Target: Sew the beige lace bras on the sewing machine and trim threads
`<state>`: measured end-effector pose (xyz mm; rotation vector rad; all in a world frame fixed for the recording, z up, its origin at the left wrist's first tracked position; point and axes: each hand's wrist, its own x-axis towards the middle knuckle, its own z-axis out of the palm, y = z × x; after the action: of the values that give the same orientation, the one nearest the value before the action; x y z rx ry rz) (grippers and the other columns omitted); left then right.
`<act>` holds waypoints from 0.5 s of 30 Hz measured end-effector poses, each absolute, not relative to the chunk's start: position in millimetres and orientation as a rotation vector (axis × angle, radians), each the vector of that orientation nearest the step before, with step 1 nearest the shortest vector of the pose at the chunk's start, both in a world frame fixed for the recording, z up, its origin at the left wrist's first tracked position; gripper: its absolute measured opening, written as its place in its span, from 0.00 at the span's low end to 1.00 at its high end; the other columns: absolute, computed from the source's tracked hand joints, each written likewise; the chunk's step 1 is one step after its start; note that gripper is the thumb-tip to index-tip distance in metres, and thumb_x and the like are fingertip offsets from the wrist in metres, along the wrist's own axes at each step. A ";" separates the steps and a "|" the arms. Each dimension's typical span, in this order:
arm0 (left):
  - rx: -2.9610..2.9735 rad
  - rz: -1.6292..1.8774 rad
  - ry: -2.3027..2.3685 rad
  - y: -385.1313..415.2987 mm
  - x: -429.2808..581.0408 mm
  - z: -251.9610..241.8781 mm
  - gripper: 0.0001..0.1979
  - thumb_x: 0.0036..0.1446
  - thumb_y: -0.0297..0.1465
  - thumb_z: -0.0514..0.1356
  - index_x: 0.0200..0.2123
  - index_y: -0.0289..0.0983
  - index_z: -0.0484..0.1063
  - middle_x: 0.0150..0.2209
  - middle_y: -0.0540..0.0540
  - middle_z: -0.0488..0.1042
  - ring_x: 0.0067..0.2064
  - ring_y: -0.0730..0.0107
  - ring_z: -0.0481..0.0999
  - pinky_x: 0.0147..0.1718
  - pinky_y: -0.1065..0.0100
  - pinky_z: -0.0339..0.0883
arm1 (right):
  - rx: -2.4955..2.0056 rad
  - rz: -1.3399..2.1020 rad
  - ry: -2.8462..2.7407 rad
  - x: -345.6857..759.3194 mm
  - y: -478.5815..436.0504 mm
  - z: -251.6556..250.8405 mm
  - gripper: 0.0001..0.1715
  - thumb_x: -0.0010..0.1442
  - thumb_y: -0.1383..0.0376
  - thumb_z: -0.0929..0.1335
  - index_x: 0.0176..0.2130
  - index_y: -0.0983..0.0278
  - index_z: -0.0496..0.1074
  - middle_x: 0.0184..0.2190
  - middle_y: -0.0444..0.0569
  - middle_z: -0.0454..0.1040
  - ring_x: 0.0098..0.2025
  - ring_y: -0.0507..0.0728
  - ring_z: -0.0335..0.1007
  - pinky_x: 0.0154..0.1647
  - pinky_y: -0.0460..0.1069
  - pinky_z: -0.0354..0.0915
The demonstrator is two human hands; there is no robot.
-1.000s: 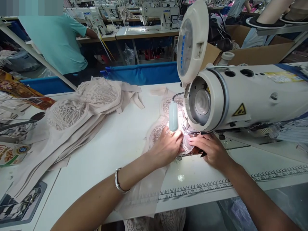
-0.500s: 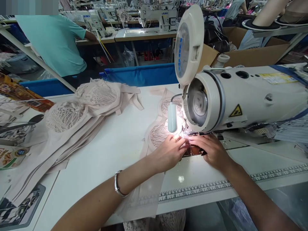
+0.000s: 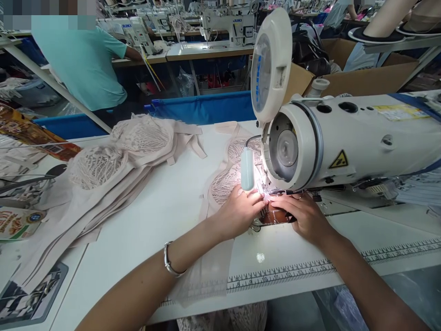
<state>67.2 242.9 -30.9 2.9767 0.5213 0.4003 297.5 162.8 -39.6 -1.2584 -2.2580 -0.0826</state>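
My left hand [image 3: 239, 209] lies at the needle area of the sewing machine [image 3: 365, 138], its fingers closed on the edge of a pale pink lace bra [image 3: 222, 187]. The bra spreads over the table to the left and behind the machine head, and a sheer band hangs toward the table's front edge under my left forearm. Bent fingers of my right hand [image 3: 306, 214] press together beside the needle, touching the fabric edge there. A small work lamp [image 3: 247, 169] lights the spot. Glare and fingertips hide the needle and presser foot.
A stack of lace bras [image 3: 138, 138] lies on the left of the table. A printed ruler strip [image 3: 282, 271] runs along the front edge. The machine's round cover [image 3: 272, 64] is swung up. Across the blue cloth trough [image 3: 206, 106] sits a person in a turquoise shirt [image 3: 79, 64].
My left hand has shifted slightly left and away from my right, drawing the bra a little. More of the brown plate beneath the fingers shows. The right hand is nearly still.
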 end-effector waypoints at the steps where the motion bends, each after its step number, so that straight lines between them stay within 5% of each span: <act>1: 2.965 0.397 0.529 244.6 67.1 -30.0 0.18 0.66 0.21 0.51 0.56 0.35 0.69 0.51 0.39 0.76 0.52 0.55 0.73 0.48 0.56 0.61 | -1.272 -0.074 -2.266 298.1 162.6 -40.9 0.39 0.45 0.84 0.58 0.51 0.60 0.73 0.51 0.46 0.79 0.50 0.60 0.75 0.49 0.55 0.73; 15: 2.886 0.357 0.661 261.1 67.3 -31.6 0.21 0.64 0.18 0.48 0.55 0.38 0.71 0.58 0.45 0.74 0.56 0.56 0.72 0.61 0.49 0.56 | -1.285 -0.080 -2.236 296.9 160.8 -38.6 0.38 0.44 0.83 0.57 0.49 0.61 0.73 0.51 0.46 0.79 0.52 0.57 0.74 0.50 0.52 0.70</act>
<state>67.3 261.1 -31.6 2.8859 0.6614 0.3570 296.9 160.8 -38.6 -1.2852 -2.2362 -0.0795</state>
